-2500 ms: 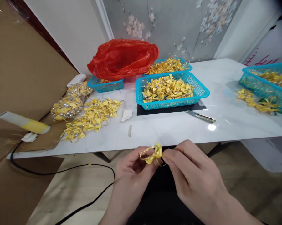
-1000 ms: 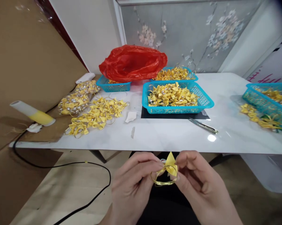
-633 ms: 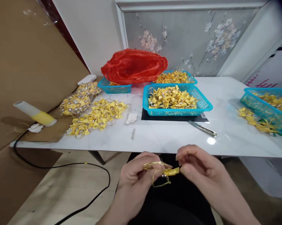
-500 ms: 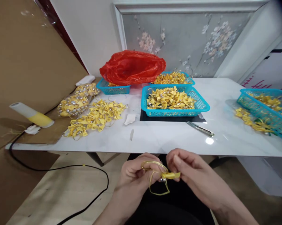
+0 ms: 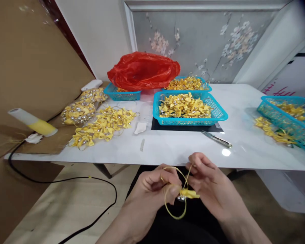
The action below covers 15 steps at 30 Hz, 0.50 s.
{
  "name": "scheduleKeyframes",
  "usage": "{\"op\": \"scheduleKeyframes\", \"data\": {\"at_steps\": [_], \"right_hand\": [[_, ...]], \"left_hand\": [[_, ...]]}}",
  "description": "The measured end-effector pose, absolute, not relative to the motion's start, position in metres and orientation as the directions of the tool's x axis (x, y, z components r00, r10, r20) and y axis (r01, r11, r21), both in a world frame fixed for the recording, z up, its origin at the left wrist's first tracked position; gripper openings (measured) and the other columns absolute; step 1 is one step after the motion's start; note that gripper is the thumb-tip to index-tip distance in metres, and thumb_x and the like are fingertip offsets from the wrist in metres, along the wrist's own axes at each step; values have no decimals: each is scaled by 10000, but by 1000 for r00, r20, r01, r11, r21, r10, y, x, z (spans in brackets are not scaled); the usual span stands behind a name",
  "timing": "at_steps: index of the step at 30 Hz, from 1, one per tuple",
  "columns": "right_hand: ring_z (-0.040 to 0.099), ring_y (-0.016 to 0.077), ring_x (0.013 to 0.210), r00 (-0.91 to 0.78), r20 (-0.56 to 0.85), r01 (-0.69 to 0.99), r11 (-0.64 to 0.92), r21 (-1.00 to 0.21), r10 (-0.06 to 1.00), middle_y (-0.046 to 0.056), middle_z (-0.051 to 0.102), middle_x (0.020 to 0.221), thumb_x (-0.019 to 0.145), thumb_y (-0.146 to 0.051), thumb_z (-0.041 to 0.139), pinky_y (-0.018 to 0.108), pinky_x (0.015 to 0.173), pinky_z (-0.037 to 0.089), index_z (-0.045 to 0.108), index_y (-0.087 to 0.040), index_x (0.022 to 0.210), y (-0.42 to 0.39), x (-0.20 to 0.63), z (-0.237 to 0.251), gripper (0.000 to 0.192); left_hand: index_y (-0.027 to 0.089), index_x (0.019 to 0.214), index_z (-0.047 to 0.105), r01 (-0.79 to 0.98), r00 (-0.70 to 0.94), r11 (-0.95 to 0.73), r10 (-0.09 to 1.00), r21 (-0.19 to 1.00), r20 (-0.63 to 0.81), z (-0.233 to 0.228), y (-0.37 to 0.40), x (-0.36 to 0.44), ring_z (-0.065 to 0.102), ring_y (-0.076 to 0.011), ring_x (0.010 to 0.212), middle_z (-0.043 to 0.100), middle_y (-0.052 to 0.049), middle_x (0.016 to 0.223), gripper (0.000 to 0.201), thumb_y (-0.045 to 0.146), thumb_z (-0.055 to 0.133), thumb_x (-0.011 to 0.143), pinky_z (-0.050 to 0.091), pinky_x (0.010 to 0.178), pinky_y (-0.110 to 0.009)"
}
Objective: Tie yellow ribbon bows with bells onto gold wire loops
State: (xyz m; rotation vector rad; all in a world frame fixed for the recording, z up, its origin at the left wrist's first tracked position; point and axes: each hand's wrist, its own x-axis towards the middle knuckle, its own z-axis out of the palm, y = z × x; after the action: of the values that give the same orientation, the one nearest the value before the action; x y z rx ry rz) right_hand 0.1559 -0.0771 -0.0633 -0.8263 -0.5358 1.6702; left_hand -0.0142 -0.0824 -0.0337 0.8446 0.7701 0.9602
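Below the table's front edge, over my lap, I hold a small yellow ribbon bow (image 5: 190, 194) with thin gold cord loops (image 5: 173, 207) and a tiny silver bell under it. My left hand (image 5: 152, 189) pinches the cord beside the bow. My right hand (image 5: 208, 186) grips the bow and the upper cord loop with its fingertips. One cord loop hangs down between the hands, another arcs above them.
On the white table (image 5: 182, 149) stand blue baskets (image 5: 219, 117) (image 5: 281, 117) of yellow bows, a red plastic bag (image 5: 143, 69), loose bow piles (image 5: 104, 125), tweezers (image 5: 217, 139) and paper scraps. A glue gun (image 5: 33, 122) with a black cable (image 5: 66, 179) lies at left.
The bow has been turned from upright to lying flat and lowered slightly. The gold cord has opened into larger loops, one hanging down, one pulled up by my right fingers.
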Motion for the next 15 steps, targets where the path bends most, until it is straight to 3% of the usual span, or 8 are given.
{"op": "scheduleKeyframes", "data": {"at_steps": [3, 8, 12, 15], "right_hand": [[567, 106, 763, 58, -229, -677, -130, -725, 972, -19, 537, 900, 786, -351, 783, 134, 502, 474, 600, -248, 816, -81, 167, -63, 212], [500, 42, 563, 254, -179, -673, 41, -738, 950, -51, 522, 792, 712, -242, 831, 158, 695, 601, 616, -232, 813, -79, 184, -66, 237], [456, 22, 514, 331, -116, -633, 129, -764, 936, -67, 511, 754, 824, -226, 750, 230, 835, 608, 597, -212, 773, -75, 189, -69, 162], [483, 25, 544, 396, -54, -575, 202, -793, 917, -67, 537, 779, 871, -227, 709, 293, 873, 604, 616, -215, 819, -76, 189, -69, 108]], "left_hand": [[180, 722, 772, -400, 356, 428, 887, 811, -293, -31, -83, -13, 529, -59, 606, 638, -7, 765, 146, 309, 837, 747, 440, 521, -121], [183, 740, 748, -420, 347, 492, 864, 763, -366, -26, -86, -9, 705, -84, 649, 731, -9, 703, 130, 271, 844, 748, 520, 589, -103], [212, 871, 763, -404, 286, 417, 903, 814, -320, -26, -87, -9, 716, -86, 664, 720, 16, 710, 152, 235, 846, 745, 551, 619, -116], [288, 1015, 728, -411, 261, 338, 933, 847, -246, -30, -88, -10, 710, -83, 658, 672, 61, 706, 276, 195, 822, 772, 559, 615, -128]]}}
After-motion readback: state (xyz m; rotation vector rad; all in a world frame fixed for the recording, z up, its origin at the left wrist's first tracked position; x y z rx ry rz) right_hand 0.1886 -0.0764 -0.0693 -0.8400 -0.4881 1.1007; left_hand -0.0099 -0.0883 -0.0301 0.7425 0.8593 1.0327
